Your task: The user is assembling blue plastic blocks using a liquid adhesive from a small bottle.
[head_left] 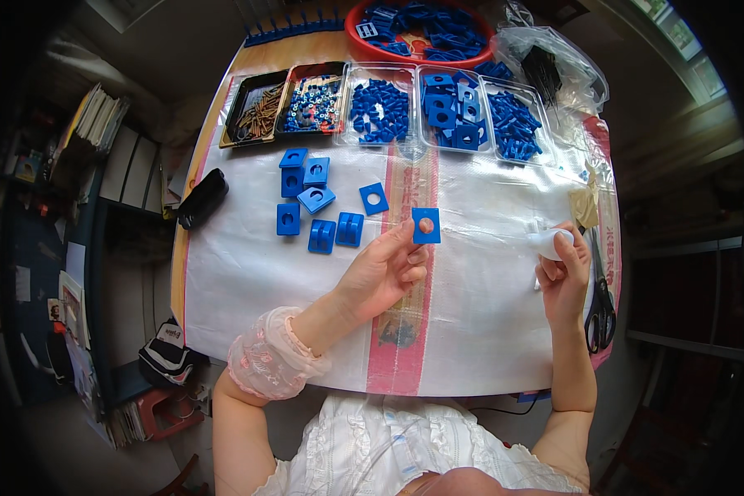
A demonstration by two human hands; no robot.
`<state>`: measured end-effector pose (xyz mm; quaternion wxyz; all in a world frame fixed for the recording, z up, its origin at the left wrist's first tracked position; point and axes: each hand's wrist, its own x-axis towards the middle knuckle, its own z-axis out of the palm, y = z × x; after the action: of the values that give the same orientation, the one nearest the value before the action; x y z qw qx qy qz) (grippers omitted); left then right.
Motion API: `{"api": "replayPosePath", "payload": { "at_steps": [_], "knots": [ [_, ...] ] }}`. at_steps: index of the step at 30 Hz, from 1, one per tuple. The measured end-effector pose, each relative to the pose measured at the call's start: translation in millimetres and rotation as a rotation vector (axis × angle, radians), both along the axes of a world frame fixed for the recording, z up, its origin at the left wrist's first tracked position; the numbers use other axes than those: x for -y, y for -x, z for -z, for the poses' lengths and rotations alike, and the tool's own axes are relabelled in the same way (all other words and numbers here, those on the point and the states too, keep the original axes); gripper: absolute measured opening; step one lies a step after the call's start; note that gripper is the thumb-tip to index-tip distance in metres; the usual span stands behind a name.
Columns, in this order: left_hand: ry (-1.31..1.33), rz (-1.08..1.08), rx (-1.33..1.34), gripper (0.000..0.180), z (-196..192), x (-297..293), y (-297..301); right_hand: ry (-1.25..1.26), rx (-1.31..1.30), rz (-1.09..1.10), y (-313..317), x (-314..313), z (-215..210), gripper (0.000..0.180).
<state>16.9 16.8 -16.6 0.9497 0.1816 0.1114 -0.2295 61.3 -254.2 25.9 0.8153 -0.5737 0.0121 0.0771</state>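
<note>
My left hand [386, 269] holds up a small blue square plate with a round hole [426, 225] between thumb and fingertips, above the white plastic sheet [471, 314]. A fingertip shows through the hole. My right hand [564, 273] is off to the right, closed around a small white object [547, 242]. Several more blue square pieces [316, 198] lie scattered on the sheet to the left of the held plate.
Trays along the far edge hold brown screws [259, 112], mixed small rings [312, 104] and blue parts [380, 109]. A red basin of blue parts [422, 33] sits behind them. Black scissors [600, 310] lie at the right edge, a black case [202, 198] at the left.
</note>
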Motion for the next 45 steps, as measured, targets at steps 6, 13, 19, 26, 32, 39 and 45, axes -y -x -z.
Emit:
{"api": "replayPosePath", "payload": {
  "at_steps": [6,13,19,26,32,39,45],
  "knots": [
    [0.010,0.000,-0.004,0.029,0.2,-1.3,-0.3,0.003,-0.008,-0.001,0.0,0.7,-2.5,0.013],
    [0.019,-0.007,-0.011,0.027,0.1,-2.8,-1.1,0.068,0.002,0.019,1.0,-4.7,-5.9,0.018],
    [0.030,-0.006,0.001,0.027,5.6,-4.0,-2.1,0.054,0.009,-0.001,0.5,-2.2,-4.1,0.014],
    [-0.003,0.005,0.011,0.026,3.6,-4.1,-2.2,0.058,0.000,0.001,1.1,-2.6,-3.2,0.012],
    [-0.027,0.012,0.039,0.027,3.8,-4.1,-2.8,0.098,0.013,0.018,1.3,-6.7,-4.4,0.016],
    [-0.053,0.019,0.058,0.027,1.2,-4.0,-3.0,0.101,0.007,0.016,1.6,-7.3,-6.4,0.018],
    [-0.057,0.030,0.081,0.025,0.9,-4.2,-3.3,0.105,0.008,0.016,1.9,-7.5,-6.1,0.017]
  ]
}}
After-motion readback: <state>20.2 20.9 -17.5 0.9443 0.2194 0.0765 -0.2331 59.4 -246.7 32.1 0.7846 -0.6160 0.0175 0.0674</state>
